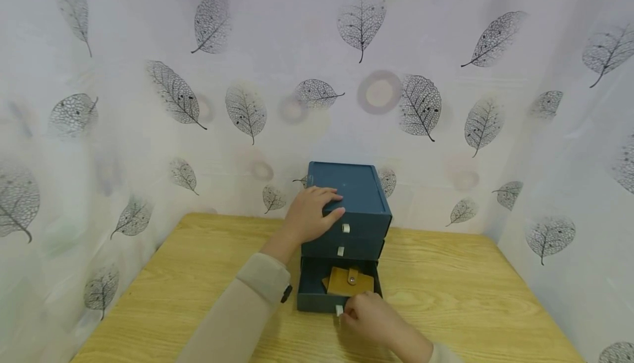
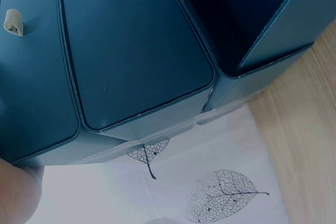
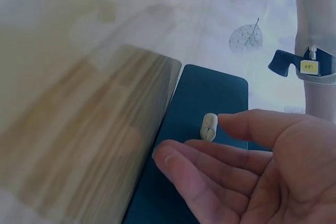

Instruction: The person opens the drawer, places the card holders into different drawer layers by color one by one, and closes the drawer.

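A dark blue drawer cabinet (image 1: 346, 187) has three stacked drawers with pale pull tabs. Its bottom drawer (image 1: 317, 302) is pulled out and holds a mustard-yellow wallet (image 1: 339, 281) with a snap strap. My left hand (image 1: 313, 213) rests on the cabinet's top near the front left edge, fingers extended; only part of it shows in the left wrist view. At the bottom drawer's front is my right hand (image 1: 371, 316). In the right wrist view its thumb tip lies right beside the pull tab (image 3: 209, 127), with the loosely bent fingers apart from the thumb.
The cabinet stands on a wood-grain table (image 1: 446, 286), near its back edge. Behind and around the table hangs a white sheet (image 1: 277, 49) printed with leaf skeletons. Both upper drawers are closed, their fronts (image 2: 136, 56) flush in the left wrist view.
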Available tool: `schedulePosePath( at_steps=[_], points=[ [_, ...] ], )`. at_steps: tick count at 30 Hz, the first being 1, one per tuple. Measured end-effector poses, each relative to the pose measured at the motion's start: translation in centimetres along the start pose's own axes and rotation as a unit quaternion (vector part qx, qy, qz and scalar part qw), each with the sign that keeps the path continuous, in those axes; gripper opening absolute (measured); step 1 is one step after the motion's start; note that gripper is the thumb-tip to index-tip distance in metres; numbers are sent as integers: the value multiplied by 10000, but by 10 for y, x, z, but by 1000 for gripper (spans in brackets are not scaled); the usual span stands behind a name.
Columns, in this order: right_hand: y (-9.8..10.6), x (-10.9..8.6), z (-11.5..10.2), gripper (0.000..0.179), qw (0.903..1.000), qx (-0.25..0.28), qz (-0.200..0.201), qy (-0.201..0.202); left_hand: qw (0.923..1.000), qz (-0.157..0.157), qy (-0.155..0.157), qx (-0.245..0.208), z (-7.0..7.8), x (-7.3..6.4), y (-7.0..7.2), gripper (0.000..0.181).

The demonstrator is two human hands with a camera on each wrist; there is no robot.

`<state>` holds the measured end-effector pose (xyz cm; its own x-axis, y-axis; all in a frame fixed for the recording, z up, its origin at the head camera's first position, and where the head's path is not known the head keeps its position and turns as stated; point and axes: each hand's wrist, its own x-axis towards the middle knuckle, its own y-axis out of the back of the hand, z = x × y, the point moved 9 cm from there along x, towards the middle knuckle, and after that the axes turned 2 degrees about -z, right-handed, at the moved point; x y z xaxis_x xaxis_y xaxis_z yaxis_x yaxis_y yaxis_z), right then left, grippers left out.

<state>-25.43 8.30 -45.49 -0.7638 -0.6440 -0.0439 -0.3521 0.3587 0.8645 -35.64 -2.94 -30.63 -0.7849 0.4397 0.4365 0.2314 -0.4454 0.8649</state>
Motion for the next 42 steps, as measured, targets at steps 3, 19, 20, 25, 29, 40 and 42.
schedulePosePath(
  at_steps=[3,19,20,25,29,40,42],
  points=[
    [-2,1,2,27,9999,75,23,-110,10000,18,-12,-13,0,0,0,42],
    [-2,6,2,32,9979,328,369,-409,10000,-2,51,-12,-1,-2,1,42],
    [-1,6,2,31,9977,356,380,-435,10000,-9,50,-24,-1,-2,2,41],
    [0,7,4,27,9964,482,481,-501,10000,-64,37,-46,0,-1,1,42],
    [1,7,4,28,9959,505,560,-497,10000,-58,29,-55,0,-1,1,42],
    [5,12,12,28,9946,634,688,-438,9999,-77,30,-91,-1,-1,1,42],
    [5,13,13,27,9944,693,663,-439,9999,-74,34,-97,0,-1,1,42]
  ],
)
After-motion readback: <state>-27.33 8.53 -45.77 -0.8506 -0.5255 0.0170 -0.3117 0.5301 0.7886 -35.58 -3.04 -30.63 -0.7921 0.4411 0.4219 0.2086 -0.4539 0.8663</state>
